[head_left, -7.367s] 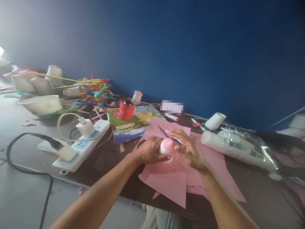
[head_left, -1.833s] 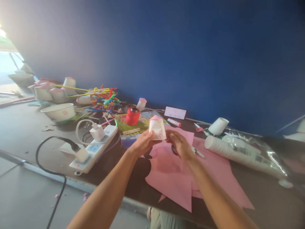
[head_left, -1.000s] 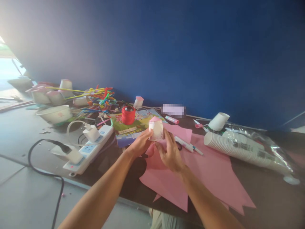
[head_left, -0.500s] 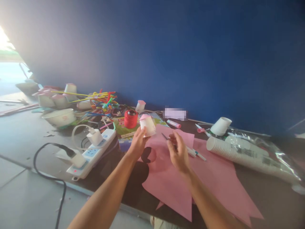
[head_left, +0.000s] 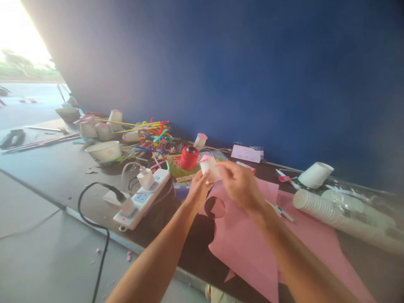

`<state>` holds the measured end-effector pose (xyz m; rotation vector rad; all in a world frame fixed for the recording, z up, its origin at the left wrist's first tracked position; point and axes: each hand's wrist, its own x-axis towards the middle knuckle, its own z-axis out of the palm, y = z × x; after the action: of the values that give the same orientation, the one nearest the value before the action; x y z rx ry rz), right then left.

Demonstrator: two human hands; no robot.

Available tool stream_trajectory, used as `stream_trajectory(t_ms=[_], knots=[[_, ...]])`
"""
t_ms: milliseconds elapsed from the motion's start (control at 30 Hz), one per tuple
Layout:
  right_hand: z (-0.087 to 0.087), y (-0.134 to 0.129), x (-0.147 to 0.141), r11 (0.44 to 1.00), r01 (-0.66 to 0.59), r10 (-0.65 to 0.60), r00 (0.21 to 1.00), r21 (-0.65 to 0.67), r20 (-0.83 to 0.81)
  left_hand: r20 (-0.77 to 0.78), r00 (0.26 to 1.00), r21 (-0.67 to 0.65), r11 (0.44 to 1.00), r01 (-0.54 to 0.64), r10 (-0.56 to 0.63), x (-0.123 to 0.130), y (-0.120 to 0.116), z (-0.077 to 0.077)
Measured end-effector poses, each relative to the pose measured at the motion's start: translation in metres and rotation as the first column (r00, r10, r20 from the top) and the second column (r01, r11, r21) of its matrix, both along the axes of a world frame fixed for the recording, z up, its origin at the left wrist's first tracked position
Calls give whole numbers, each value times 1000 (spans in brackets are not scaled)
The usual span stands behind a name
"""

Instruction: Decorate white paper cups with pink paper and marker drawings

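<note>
My left hand grips a small white paper cup with a pink paper top, held above the table. My right hand is at the cup's right side, its fingers bent together close to the wall; what they hold is hidden. Beneath both hands lies pink paper with pieces cut out along its left edge. Behind the held cup, a red spool stands on a colourful printed sheet. A second cup with a pink top is by the wall.
A power strip with plugs and a black cable lies left. Beyond it are a white bowl, colourful pipe cleaners and more cups. Stacked paper cups, a lone cup and pens are on the right.
My right hand has moved up to the cup's side, and the dark pointed tool seen in it before is now hidden. The view has shifted left, so the table appears further right.
</note>
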<state>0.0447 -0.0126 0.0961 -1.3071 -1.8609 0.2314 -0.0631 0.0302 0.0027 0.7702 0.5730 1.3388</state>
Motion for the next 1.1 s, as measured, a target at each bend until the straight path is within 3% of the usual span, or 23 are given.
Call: stream_trajectory(t_ms=[133, 233, 300, 500, 700, 867, 1000, 1100], knots=[[-49, -9, 53, 974, 200, -218, 957, -110, -189, -45, 997, 27, 998, -58, 59, 2, -4, -2], [-79, -9, 64, 981, 185, -195, 946, -63, -257, -52, 997, 30, 998, -52, 54, 3, -4, -2], [-89, -8, 61, 987, 158, -156, 954, -13, -257, -42, 997, 32, 998, -61, 62, 3, -3, 0], [-93, -12, 54, 992, 97, -75, 971, 85, -228, -35, 997, 11, 997, -71, 72, 1, -2, 1], [-96, -13, 56, 985, 70, -31, 970, 156, -241, -147, 986, 116, 991, -59, 76, 2, 4, -10], [-91, -11, 66, 987, 161, -132, 861, 16, -491, -290, 957, 224, 970, 88, -20, 4, -2, -7], [-87, -9, 73, 992, 115, -119, 767, -46, -630, -387, 917, 249, 948, 200, -92, 5, -10, 0], [-84, -9, 73, 995, 78, -98, 740, -60, -666, -452, 886, 256, 935, 246, -109, 6, -12, -1]])
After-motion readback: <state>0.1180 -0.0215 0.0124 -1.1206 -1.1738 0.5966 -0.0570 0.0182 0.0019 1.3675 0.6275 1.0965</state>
